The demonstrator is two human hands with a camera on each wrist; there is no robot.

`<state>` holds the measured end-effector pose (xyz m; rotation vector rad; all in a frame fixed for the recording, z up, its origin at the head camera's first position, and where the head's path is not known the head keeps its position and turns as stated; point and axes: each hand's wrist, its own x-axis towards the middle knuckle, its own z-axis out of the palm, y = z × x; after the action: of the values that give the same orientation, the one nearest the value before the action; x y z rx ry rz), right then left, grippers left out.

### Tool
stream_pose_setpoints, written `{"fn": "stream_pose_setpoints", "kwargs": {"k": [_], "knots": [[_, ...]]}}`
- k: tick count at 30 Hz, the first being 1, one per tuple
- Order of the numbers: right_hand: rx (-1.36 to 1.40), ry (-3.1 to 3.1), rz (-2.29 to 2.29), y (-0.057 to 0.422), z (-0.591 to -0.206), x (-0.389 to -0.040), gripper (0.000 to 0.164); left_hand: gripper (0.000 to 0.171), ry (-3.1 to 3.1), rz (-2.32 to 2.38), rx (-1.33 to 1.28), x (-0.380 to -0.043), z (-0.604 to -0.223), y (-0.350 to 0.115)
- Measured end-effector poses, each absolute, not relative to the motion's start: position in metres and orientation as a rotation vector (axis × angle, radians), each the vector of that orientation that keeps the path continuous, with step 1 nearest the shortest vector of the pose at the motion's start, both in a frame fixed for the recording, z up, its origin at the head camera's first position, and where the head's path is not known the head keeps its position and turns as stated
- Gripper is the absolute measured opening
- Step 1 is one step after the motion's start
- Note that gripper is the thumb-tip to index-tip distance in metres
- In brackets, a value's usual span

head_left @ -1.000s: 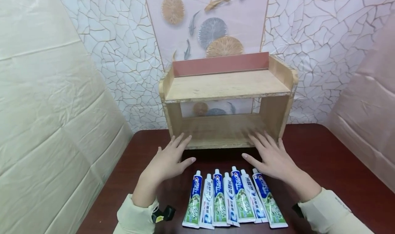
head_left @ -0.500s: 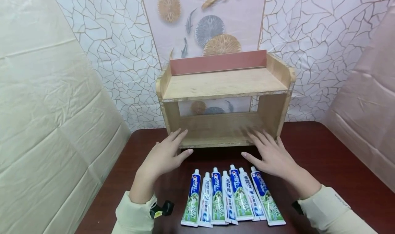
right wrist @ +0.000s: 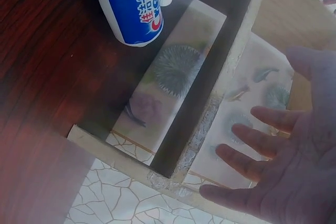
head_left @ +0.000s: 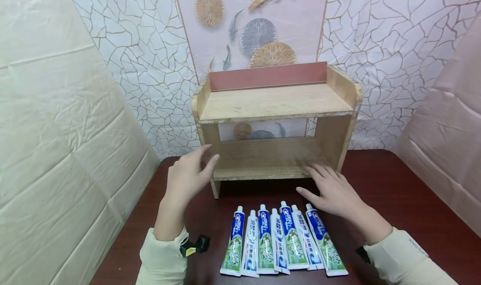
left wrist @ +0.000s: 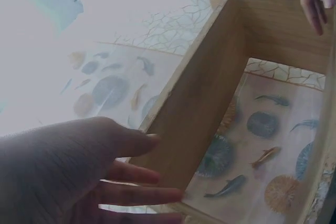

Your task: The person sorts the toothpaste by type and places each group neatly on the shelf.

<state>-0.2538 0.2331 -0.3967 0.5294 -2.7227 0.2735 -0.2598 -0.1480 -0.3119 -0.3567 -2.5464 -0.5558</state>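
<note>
My left hand (head_left: 188,176) is raised at the left side of a small wooden shelf (head_left: 278,103), thumb and fingers apart with nothing between them. In the left wrist view, the fingers of that hand (left wrist: 110,166) overlap the shelf's side panel. Over the right front corner of the lower board my right hand (head_left: 332,191) spreads its fingers, holding nothing. Several toothpaste tubes lie side by side in front of the shelf, caps toward it. Blue-and-green tubes (head_left: 233,243) alternate with slimmer white ones (head_left: 251,245). One blue tube (right wrist: 139,14) shows large in the right wrist view.
The shelf stands on a dark red-brown table (head_left: 394,193) and has a pinkish strip (head_left: 268,76) along its top back. A patterned cloth (head_left: 150,76) hangs behind. Pale padded drapes (head_left: 67,143) flank the table.
My left hand has lifted off to the left and up from the lower board's left front corner, uncovering the shelf's left foot. The right hand has barely moved; the tubes lie as before.
</note>
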Motion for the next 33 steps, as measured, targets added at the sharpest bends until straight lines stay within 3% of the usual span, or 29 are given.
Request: {"fn": "stream_pose_setpoints", "kwargs": {"k": [6,15,24,33], "knots": [[0.540,-2.708,0.311,0.233,-0.398,-0.254,0.069,0.047,-2.347,-0.803,-0.235,-0.271,-0.307,-0.155],[0.541,-2.774,0.430,0.232,-0.404,-0.254,0.039,0.058,-2.340,-1.003,-0.164,-0.296,-0.316,-0.156],[0.500,-2.977,0.519,0.234,-0.416,-0.251,0.041,0.061,-2.396,-1.133,-0.154,-0.307,-0.320,-0.148],[0.306,-3.113,0.577,0.235,-0.425,-0.247,0.039,0.052,-2.403,-1.127,-0.144,-0.308,-0.319,-0.146]]}}
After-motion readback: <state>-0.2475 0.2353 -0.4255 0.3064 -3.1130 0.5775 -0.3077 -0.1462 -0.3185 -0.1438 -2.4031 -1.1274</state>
